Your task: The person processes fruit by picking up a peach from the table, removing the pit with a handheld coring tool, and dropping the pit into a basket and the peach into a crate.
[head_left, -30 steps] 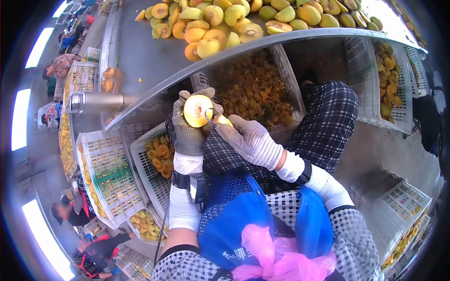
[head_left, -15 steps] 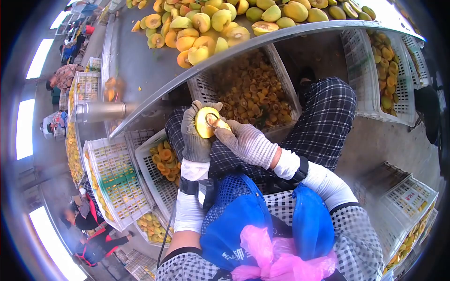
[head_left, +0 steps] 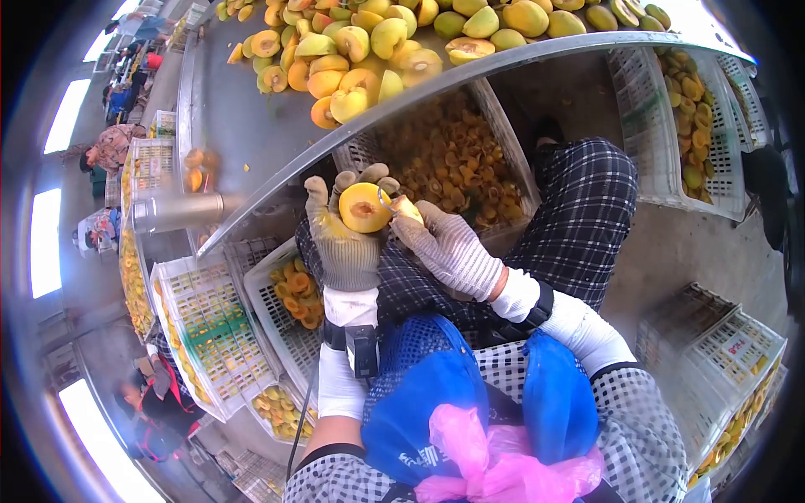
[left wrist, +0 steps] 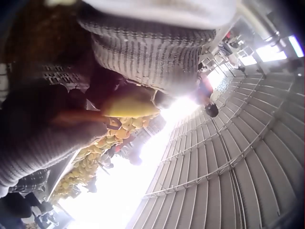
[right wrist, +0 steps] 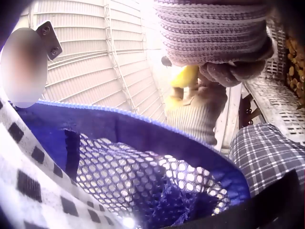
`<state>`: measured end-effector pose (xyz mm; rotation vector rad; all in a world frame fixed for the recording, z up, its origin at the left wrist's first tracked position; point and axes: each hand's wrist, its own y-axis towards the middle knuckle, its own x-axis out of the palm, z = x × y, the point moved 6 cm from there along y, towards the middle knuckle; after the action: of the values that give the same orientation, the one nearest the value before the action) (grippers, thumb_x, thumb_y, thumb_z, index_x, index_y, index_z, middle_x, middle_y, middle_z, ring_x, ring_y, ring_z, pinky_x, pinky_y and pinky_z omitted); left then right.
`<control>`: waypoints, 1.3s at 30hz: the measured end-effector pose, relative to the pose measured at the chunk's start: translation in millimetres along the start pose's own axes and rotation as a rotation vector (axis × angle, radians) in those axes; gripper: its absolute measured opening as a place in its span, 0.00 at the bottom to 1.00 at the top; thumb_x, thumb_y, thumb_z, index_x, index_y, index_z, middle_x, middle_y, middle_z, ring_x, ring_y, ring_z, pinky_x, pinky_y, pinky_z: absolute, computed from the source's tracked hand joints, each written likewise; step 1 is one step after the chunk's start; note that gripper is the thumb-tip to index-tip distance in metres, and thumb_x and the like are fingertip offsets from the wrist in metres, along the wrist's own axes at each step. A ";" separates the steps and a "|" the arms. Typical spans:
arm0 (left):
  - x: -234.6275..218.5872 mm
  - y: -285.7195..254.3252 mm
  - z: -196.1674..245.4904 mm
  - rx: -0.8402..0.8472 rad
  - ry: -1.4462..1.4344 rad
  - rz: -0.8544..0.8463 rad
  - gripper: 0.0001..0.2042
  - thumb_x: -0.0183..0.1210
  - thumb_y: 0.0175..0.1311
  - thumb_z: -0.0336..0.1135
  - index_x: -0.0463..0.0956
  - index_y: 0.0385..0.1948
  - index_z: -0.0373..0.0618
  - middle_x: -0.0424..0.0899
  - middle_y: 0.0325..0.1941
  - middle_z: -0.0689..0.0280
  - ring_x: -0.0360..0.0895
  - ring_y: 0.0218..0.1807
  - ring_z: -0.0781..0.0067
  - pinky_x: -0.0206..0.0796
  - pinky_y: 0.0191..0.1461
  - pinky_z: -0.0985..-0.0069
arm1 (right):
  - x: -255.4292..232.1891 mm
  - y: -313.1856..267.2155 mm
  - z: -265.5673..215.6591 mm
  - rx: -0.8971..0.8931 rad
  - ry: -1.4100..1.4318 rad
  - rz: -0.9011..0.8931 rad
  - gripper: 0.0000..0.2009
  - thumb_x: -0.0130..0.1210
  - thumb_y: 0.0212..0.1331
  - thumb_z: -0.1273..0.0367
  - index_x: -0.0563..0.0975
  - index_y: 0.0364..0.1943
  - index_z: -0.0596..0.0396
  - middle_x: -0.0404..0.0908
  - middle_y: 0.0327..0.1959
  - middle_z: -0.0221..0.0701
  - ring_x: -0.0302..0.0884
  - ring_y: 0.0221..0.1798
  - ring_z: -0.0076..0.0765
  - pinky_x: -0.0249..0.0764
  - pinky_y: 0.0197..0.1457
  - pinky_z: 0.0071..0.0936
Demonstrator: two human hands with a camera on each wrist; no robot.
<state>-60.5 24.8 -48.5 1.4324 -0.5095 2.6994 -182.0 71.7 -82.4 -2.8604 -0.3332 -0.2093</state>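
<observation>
The bench [head_left: 239, 134] is the largest thing, its curved metal front edge running from the near left corner up towards the right. A white crate [head_left: 513, 138] of orange fruit pieces [head_left: 449, 155] sits below that front edge. To the left, another white crate [head_left: 214, 314] stands below the near left corner, and a steel cylinder [head_left: 178, 213] lies beside the bench's left edge. A pile of fruit [head_left: 369, 46], yellow, green and orange, much of it cut, lies on the bench along the front edge.

On the near side of that edge, above the person's checked trousers [head_left: 579, 210], are two gloved hands. The left hand [head_left: 348, 243] holds a fruit half [head_left: 364, 208], fingers curled behind it and thumb apart, with the cut orange face showing. The right hand [head_left: 453, 256] has its thumb and fingers closed on a hooked tool [head_left: 386, 201], whose thin metal curve is at the fruit half's right rim. At the right fingertips is a small pale orange piece [head_left: 407, 210]; whether it is handle or fruit, I cannot tell.
</observation>
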 end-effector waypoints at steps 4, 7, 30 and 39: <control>-20.2 1.4 11.1 0.231 0.360 0.281 0.20 0.56 0.66 0.53 0.70 0.41 0.44 0.82 0.43 0.50 0.82 0.41 0.55 0.79 0.41 0.65 | 8.5 -5.4 -5.8 -0.086 -0.182 -0.017 0.12 0.53 0.68 0.63 0.75 0.39 0.61 0.77 0.24 0.32 0.72 0.27 0.25 0.70 0.31 0.29; -18.4 2.6 7.5 0.271 0.444 0.316 0.21 0.54 0.68 0.53 0.69 0.44 0.42 0.81 0.43 0.53 0.82 0.42 0.59 0.78 0.42 0.67 | 12.8 -1.5 1.8 -0.035 -0.144 -0.035 0.23 0.48 0.67 0.49 0.75 0.43 0.57 0.79 0.29 0.52 0.79 0.36 0.60 0.73 0.38 0.47; -7.7 7.3 -9.1 0.159 0.718 0.365 0.15 0.57 0.67 0.43 0.78 0.38 0.37 0.84 0.32 0.55 0.83 0.29 0.63 0.79 0.34 0.71 | 28.9 -5.0 11.9 0.212 0.596 -0.289 0.18 0.44 0.74 0.60 0.76 0.48 0.62 0.76 0.35 0.23 0.67 0.39 0.14 0.69 0.42 0.17; 3.7 3.6 -5.1 -0.002 0.804 0.239 0.10 0.62 0.63 0.36 0.80 0.33 0.35 0.84 0.27 0.57 0.82 0.24 0.67 0.79 0.29 0.73 | 26.2 -17.3 11.1 0.628 0.594 -0.541 0.26 0.44 0.65 0.38 0.72 0.27 0.46 0.60 0.13 0.19 0.52 0.12 0.16 0.49 0.13 0.17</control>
<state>-67.3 22.6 -49.1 0.2008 -0.6225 3.1065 -159.7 96.4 -84.5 -1.9286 -0.8523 -0.8539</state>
